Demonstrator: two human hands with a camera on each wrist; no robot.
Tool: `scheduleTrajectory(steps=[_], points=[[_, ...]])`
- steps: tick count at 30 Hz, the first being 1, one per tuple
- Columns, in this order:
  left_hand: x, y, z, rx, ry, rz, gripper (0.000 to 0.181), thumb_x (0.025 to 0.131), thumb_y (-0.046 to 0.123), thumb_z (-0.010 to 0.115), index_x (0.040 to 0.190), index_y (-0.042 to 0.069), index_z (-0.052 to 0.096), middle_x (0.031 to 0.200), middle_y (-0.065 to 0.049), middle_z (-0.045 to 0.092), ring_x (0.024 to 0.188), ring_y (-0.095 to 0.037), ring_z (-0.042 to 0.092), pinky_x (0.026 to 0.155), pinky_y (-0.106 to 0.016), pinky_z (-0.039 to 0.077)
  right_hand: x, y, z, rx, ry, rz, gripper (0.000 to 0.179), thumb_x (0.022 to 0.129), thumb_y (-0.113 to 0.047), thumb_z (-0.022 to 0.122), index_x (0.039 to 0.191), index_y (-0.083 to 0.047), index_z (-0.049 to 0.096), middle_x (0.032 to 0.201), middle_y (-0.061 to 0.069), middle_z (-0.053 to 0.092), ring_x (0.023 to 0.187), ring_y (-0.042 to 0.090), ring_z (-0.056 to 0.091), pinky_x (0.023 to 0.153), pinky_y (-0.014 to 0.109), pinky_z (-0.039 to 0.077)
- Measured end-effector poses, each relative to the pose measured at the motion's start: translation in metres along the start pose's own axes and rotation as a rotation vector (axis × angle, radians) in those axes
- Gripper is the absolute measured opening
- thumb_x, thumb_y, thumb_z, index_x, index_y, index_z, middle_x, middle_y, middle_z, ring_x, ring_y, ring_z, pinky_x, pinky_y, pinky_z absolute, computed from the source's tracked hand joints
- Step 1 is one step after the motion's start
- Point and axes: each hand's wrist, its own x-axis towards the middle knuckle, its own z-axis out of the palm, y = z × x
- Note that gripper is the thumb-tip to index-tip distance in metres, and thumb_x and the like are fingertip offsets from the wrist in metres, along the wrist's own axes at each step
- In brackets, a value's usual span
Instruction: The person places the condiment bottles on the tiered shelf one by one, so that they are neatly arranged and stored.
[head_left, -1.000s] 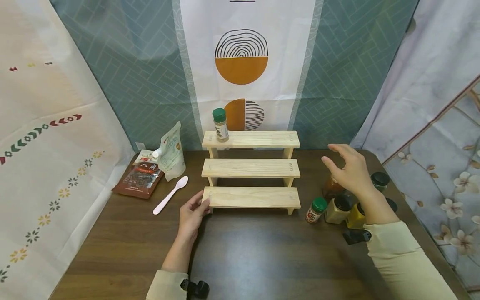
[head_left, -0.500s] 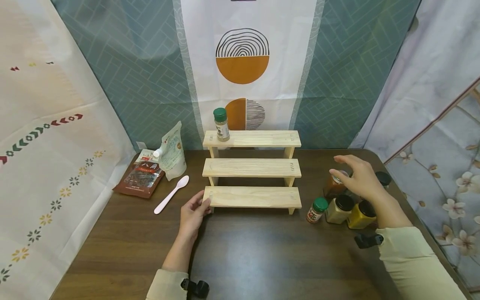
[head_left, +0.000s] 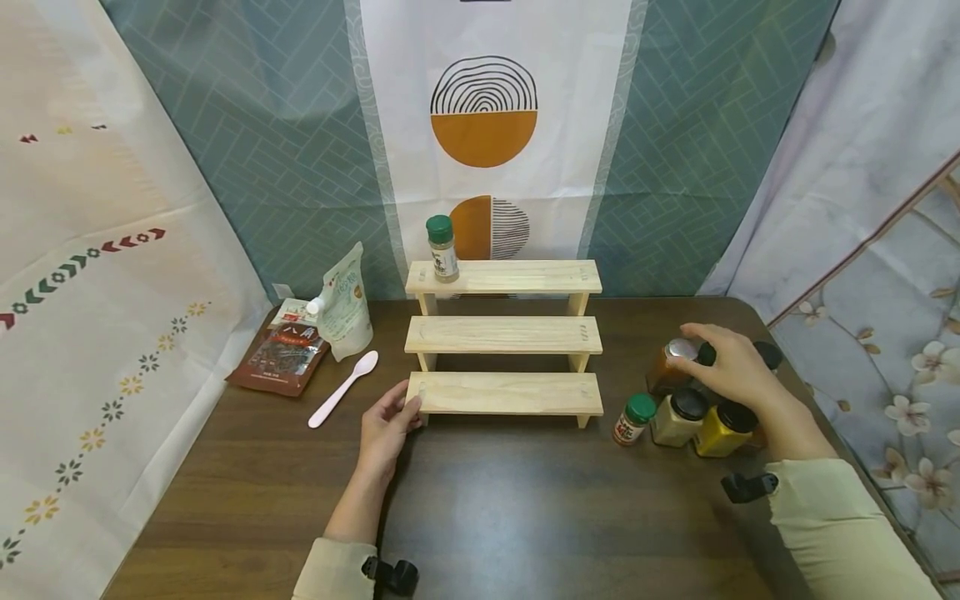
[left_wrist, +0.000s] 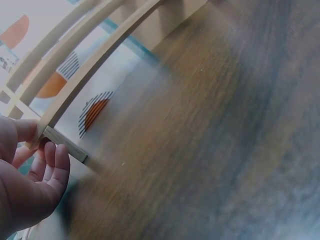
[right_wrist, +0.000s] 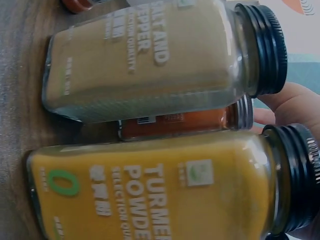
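Note:
My left hand (head_left: 386, 429) grips the left end of the lowest step of a three-tier wooden shelf (head_left: 502, 392), thumb on top. The left wrist view shows its fingers (left_wrist: 61, 167) curled under the step by the leg. My right hand (head_left: 727, 362) is lowered around the silver lid of an orange spice jar (head_left: 663, 372), thumb and fingers spread on either side; firm contact cannot be seen. In the right wrist view a turmeric jar (right_wrist: 150, 192) and a salt and pepper jar (right_wrist: 150, 65) partly hide the orange jar (right_wrist: 180, 124) and the hand.
A green-capped shaker (head_left: 444, 250) stands on the top step's left end. Another green-capped shaker (head_left: 633, 419) stands right of the shelf. Black-lidded jars (head_left: 768, 356) crowd behind the right hand. At left lie a brown packet (head_left: 281, 358), a spouted pouch (head_left: 347, 312) and a pink spoon (head_left: 341, 390).
My right hand has moved right and down from above the jars to the orange jar's lid. My left hand keeps its grip on the shelf, unmoved.

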Motion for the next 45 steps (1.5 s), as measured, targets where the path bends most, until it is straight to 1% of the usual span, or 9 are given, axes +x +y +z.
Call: scheduleTrajectory(steps=[3, 6, 14, 21, 30, 34, 39, 42, 45], points=[[0.0, 0.001, 0.001, 0.004, 0.002, 0.003, 0.041, 0.096, 0.0, 0.068, 0.136, -0.004, 0.06, 0.092, -0.003, 0.066, 0.07, -0.011, 0.064, 0.066, -0.024, 0.057, 0.0, 0.002, 0.002, -0.017, -0.028, 0.005, 0.062, 0.089, -0.03, 0.08, 0.132, 0.01, 0.058, 0.13, 0.033, 0.059, 0.118, 0.054, 0.053, 0.096, 0.069, 0.041], [0.0, 0.002, 0.001, 0.014, 0.003, 0.006, 0.041, 0.096, 0.0, 0.068, 0.136, -0.005, 0.06, 0.093, -0.004, 0.066, 0.07, -0.012, 0.064, 0.066, -0.024, 0.057, -0.001, 0.003, 0.004, -0.027, -0.031, 0.005, 0.061, 0.089, -0.029, 0.08, 0.13, 0.011, 0.058, 0.127, 0.034, 0.06, 0.114, 0.054, 0.056, 0.093, 0.069, 0.044], [-0.001, 0.003, 0.002, 0.021, 0.004, 0.006, 0.042, 0.095, 0.0, 0.069, 0.136, -0.005, 0.059, 0.093, -0.006, 0.065, 0.07, -0.011, 0.063, 0.066, -0.023, 0.056, 0.0, 0.005, 0.007, -0.027, 0.047, -0.062, 0.054, 0.082, -0.02, 0.087, 0.122, 0.009, 0.065, 0.116, 0.031, 0.067, 0.104, 0.05, 0.063, 0.086, 0.064, 0.049], [-0.002, 0.002, 0.002, 0.025, 0.004, -0.004, 0.042, 0.096, 0.001, 0.069, 0.136, -0.005, 0.059, 0.093, -0.005, 0.065, 0.071, -0.013, 0.063, 0.066, -0.025, 0.056, -0.003, 0.006, 0.01, -0.023, 0.085, -0.055, 0.051, 0.08, -0.02, 0.088, 0.119, 0.007, 0.067, 0.111, 0.028, 0.069, 0.098, 0.047, 0.065, 0.082, 0.063, 0.051], [-0.001, 0.001, 0.002, 0.038, 0.003, -0.007, 0.042, 0.096, 0.002, 0.069, 0.136, -0.003, 0.06, 0.094, -0.005, 0.064, 0.073, -0.013, 0.064, 0.067, -0.025, 0.057, -0.002, 0.003, 0.009, -0.018, 0.205, -0.071, 0.05, 0.076, -0.016, 0.09, 0.117, 0.004, 0.069, 0.106, 0.024, 0.071, 0.091, 0.041, 0.067, 0.076, 0.058, 0.051], [-0.002, 0.001, 0.002, 0.022, 0.009, -0.006, 0.041, 0.096, 0.0, 0.068, 0.136, -0.003, 0.06, 0.091, -0.003, 0.063, 0.071, -0.013, 0.063, 0.067, -0.025, 0.057, 0.003, -0.002, 0.007, -0.013, 0.259, -0.074, 0.05, 0.077, -0.016, 0.09, 0.118, 0.003, 0.068, 0.105, 0.022, 0.071, 0.087, 0.038, 0.065, 0.072, 0.054, 0.049], [-0.002, 0.001, 0.001, 0.016, 0.013, 0.001, 0.041, 0.096, 0.0, 0.068, 0.136, -0.003, 0.061, 0.09, -0.002, 0.064, 0.071, -0.012, 0.063, 0.066, -0.025, 0.057, 0.013, -0.009, 0.005, 0.004, 0.357, -0.097, 0.048, 0.076, -0.011, 0.089, 0.116, 0.006, 0.068, 0.106, 0.024, 0.07, 0.089, 0.039, 0.064, 0.074, 0.05, 0.046], [-0.002, 0.001, 0.001, 0.038, 0.022, 0.012, 0.041, 0.095, 0.002, 0.07, 0.135, -0.003, 0.061, 0.094, -0.004, 0.066, 0.075, -0.012, 0.064, 0.068, -0.023, 0.056, 0.02, -0.015, 0.001, 0.01, 0.396, -0.113, 0.048, 0.075, -0.01, 0.089, 0.115, 0.007, 0.068, 0.105, 0.024, 0.069, 0.088, 0.037, 0.063, 0.073, 0.045, 0.044], [-0.003, 0.0, 0.001, 0.083, 0.047, 0.035, 0.04, 0.095, 0.005, 0.071, 0.134, -0.003, 0.063, 0.102, -0.01, 0.067, 0.083, -0.009, 0.062, 0.072, -0.019, 0.054, 0.027, -0.024, -0.003, 0.021, 0.411, -0.125, 0.048, 0.074, -0.008, 0.089, 0.115, 0.006, 0.069, 0.103, 0.024, 0.07, 0.085, 0.035, 0.061, 0.072, 0.043, 0.042]])
